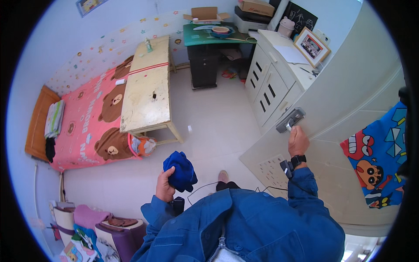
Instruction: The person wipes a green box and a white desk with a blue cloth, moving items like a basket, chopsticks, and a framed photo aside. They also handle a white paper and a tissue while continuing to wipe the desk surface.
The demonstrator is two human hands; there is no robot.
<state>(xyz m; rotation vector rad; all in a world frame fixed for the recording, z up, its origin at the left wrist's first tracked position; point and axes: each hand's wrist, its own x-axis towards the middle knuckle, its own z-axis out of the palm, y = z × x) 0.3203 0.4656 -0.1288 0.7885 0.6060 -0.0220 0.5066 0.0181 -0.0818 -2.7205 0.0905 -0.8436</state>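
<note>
Head view: cloth in one hand, door handle in the other

Your left hand [164,188] has its grip closed on a bunched blue cloth [180,171], held up in front of your chest above the tiled floor [205,131]. Your right hand [298,140] grips the metal handle [290,120] of the white door [349,109]. A cartoon towel [379,161] hangs on the door, well apart from the handle. A pink bed [87,126] lies beside a worn surface [146,87].

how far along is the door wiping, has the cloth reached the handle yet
Done: the left hand has the blue cloth bunched up and ready. In hand: the right hand grips the metal door handle on the white door. Left: the cloth is held low, apart from the handle and door, so no wiping shows yet.
</note>
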